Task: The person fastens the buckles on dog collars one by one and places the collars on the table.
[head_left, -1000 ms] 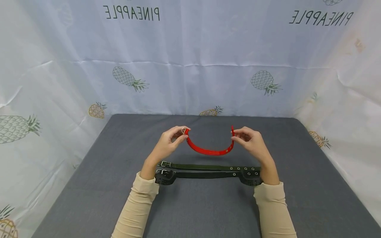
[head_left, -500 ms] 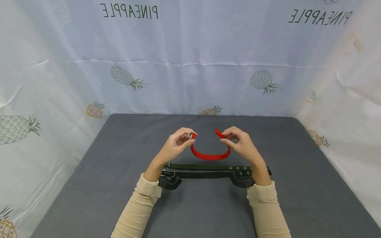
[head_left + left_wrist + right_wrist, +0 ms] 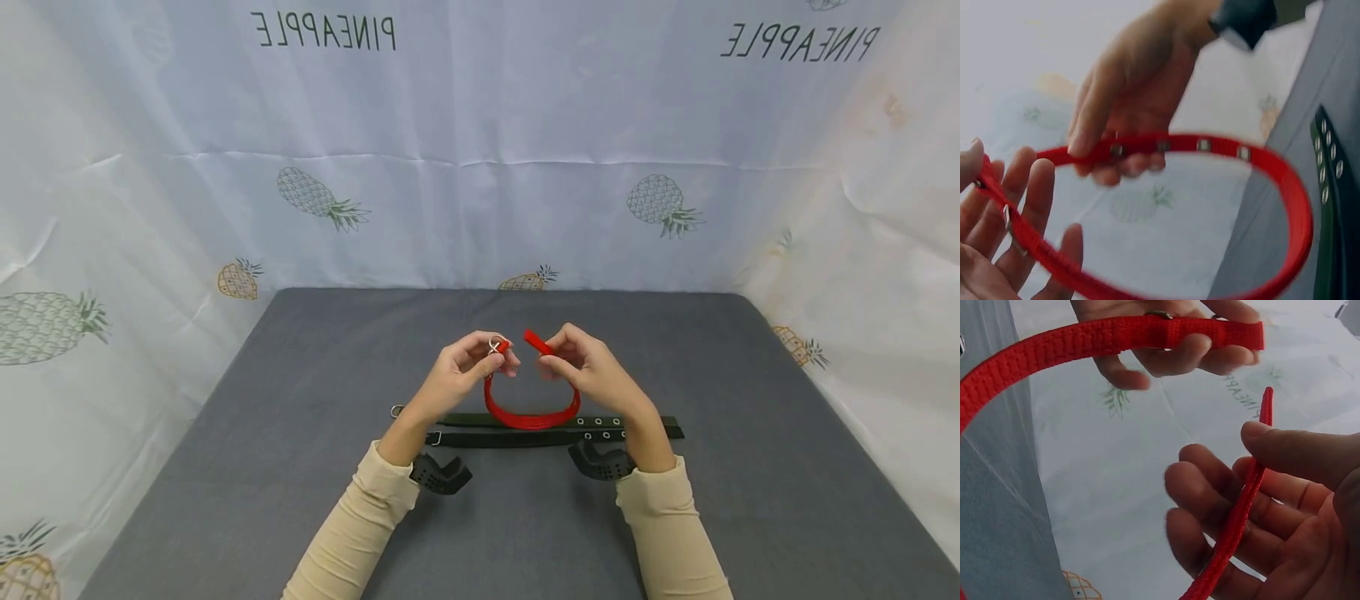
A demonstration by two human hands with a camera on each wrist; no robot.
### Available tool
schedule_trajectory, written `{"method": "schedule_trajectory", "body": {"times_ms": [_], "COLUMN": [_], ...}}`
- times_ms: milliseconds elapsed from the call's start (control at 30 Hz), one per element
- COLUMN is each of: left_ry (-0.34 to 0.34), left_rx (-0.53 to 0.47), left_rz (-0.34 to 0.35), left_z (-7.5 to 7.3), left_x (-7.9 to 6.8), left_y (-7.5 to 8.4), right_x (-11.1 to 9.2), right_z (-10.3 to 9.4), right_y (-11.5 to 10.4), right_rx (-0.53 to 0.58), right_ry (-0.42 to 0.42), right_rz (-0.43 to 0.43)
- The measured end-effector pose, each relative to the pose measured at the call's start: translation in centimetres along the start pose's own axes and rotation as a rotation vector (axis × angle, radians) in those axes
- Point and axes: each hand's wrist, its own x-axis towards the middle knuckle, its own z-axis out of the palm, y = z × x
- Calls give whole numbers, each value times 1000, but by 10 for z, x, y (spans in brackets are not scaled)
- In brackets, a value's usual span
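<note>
A red collar (image 3: pixel 531 419) hangs in a loop between both hands, above the table. My left hand (image 3: pixel 463 372) pinches its buckle end, where a metal ring and buckle (image 3: pixel 1011 230) show. The free end (image 3: pixel 1266 412) is pinched between thumb and fingers of my right hand (image 3: pixel 588 367), its tip pointing up and left. The two ends are apart, a short gap between them. Metal eyelets (image 3: pixel 1204 145) line the strap near the right hand in the left wrist view.
Behind the loop, a green collar (image 3: pixel 628 422) and a black collar (image 3: pixel 510 438) lie side by side on the grey table (image 3: pixel 525 533). Dark wrist mounts (image 3: pixel 441 475) sit at both wrists. A pineapple-print curtain (image 3: pixel 480 208) encloses the table's back and sides.
Both hands have come closer together, the right moving left and the left moving right. The red strap has bent from a wide curve into a tighter loop and hangs lower.
</note>
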Motion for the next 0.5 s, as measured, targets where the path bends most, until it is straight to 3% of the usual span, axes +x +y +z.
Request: {"method": "schedule_trajectory", "body": {"times_ms": [200,500], "left_ry": [-26,9], "left_rx": [-49,75], "left_rz": [18,40], "left_z": [6,2], "left_x": [0,0], "left_y": [-2,0], "right_x": [3,1], "right_z": [6,5], "right_y": [0,-8], "right_rx": [31,64], "right_ry": [-4,82], "right_rz": [-42,-20]}}
